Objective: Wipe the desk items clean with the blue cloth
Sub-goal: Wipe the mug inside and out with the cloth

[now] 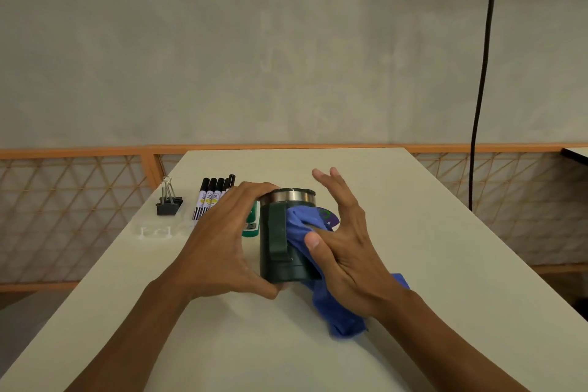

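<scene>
Two hands | left hand (pixel 222 242) grips mug (pixel 280 245) | right hand (pixel 346 251) presses blue cloth (pixel 337 312) there, fingers straight | desk (pixel 413 232) edges far (markers (pixel 211 197) left)

— What does the mug (pixel 286 242) look like it's made of?
— The body is dark green and matt, coated metal or plastic, I cannot tell which. The rim (pixel 292 195) is bare brushed metal with a dull shine.
— And the blue cloth (pixel 337 312)?
— Soft fabric, slightly fuzzy, no sheen.
— The desk (pixel 445 264)?
— A smooth, pale, matt top, like laminate.
— The small things?
— The markers (pixel 208 197) have glossy black plastic caps and white printed barrels. The binder clips (pixel 168 204) are matt black with shiny wire handles. The clear plastic piece (pixel 156 231) is nearly see-through.
— And behind?
— The wall (pixel 254 41) is grey, rough and mottled, like bare plaster.
</scene>
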Tool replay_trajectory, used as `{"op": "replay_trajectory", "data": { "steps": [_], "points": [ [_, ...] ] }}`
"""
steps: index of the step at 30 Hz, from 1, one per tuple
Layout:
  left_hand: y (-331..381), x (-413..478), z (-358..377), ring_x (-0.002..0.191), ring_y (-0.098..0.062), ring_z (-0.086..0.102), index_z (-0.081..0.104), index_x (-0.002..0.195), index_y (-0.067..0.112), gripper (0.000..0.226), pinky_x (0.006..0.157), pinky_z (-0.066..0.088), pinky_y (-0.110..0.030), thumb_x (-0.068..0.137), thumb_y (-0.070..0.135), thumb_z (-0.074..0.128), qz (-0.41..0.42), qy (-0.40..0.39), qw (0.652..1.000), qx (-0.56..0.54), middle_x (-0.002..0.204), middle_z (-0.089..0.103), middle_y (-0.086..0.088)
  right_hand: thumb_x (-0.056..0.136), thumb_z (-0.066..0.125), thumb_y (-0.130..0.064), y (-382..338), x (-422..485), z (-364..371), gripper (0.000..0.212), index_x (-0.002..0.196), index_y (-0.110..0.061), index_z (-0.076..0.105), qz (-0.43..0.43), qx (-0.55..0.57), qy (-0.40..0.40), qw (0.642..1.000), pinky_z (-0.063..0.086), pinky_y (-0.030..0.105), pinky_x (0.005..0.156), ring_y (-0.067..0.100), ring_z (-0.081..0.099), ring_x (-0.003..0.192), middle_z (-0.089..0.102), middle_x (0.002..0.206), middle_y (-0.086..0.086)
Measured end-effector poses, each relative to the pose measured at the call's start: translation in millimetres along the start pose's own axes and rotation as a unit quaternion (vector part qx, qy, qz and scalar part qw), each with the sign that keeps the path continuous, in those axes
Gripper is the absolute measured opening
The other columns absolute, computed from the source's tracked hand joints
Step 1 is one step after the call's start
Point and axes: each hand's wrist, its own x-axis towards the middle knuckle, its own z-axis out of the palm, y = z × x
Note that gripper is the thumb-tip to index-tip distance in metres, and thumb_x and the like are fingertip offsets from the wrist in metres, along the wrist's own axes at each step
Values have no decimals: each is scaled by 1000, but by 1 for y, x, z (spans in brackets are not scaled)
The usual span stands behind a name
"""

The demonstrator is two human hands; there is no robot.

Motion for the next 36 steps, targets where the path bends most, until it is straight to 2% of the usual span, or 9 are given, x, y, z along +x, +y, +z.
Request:
{"op": "replay_trajectory", "data": {
  "steps": [3, 9, 14, 18, 21, 25, 28, 30, 36],
  "points": [
    [-4, -1, 0, 129, -12, 54, 41, 150, 34, 119, 103, 52, -39, 48, 55, 100, -11, -1, 1000, 4, 139, 50, 18, 109, 41, -28, 2, -8, 2, 39, 103, -26, 79, -16, 22, -28, 999, 17, 63, 127, 32, 4, 165, 16, 176, 1],
    [-14, -3, -1, 133, -12, 53, 37, 153, 38, 124, 109, 51, -52, 48, 63, 97, -34, 6, 999, 7, 145, 49, 18, 112, 38, -35, -3, -20, 4, 43, 109, -28, 80, 30, 43, -44, 998, 18, 61, 128, 25, 1, 165, 9, 177, -10],
    [-18, -1, -18, 130, -15, 57, 42, 148, 34, 121, 105, 53, -49, 45, 58, 100, -36, 54, 998, -12, 140, 53, 16, 110, 48, -26, -4, -22, -6, 33, 95, -29, 77, 17, 34, -44, 998, 23, 64, 125, 28, 5, 165, 13, 177, -7],
    [-14, 0, -17, 130, -12, 55, 41, 149, 35, 121, 105, 52, -46, 46, 54, 101, -38, 37, 998, -16, 140, 51, 19, 111, 49, -21, 0, -11, -6, 31, 86, -28, 67, 7, 15, 3, 1000, 20, 66, 125, 31, 5, 165, 16, 176, 0],
    [-9, -1, -6, 130, -8, 53, 39, 150, 38, 120, 108, 50, -42, 49, 52, 103, -27, 10, 1000, -8, 140, 49, 22, 111, 48, -21, 5, 1, -3, 15, 112, -21, 63, 51, 21, 52, 997, 16, 64, 127, 26, 4, 165, 15, 176, -5],
    [-12, -2, -3, 130, -12, 55, 41, 151, 36, 119, 110, 50, -48, 51, 59, 101, -31, 9, 999, -13, 140, 51, 20, 112, 51, -16, 0, 4, 2, 39, 126, -52, 57, 58, 50, 55, 996, 14, 59, 129, 21, 4, 165, 12, 176, -10],
    [-16, -2, -10, 126, -11, 57, 43, 149, 36, 116, 105, 52, -49, 50, 63, 97, -40, 37, 998, -11, 135, 53, 18, 110, 51, -19, 1, -8, 5, 29, 96, -26, 76, 31, 20, 13, 999, 18, 64, 126, 27, 4, 165, 15, 176, -4],
    [-16, -2, -13, 124, -9, 57, 44, 147, 35, 115, 102, 53, -41, 49, 64, 96, -50, 53, 997, -17, 133, 54, 18, 109, 52, -19, 0, -14, 2, 36, 80, -26, 73, 13, 26, -4, 1000, 21, 65, 125, 30, 6, 165, 17, 176, -1],
    [-16, -1, -9, 123, -12, 57, 45, 147, 33, 116, 101, 53, -42, 49, 63, 98, -65, 60, 996, -15, 133, 54, 15, 105, 58, -17, 0, -14, -7, 28, 94, -33, 79, -20, 12, -18, 1000, 27, 63, 122, 37, 12, 163, 21, 174, 3]
  ]
}}
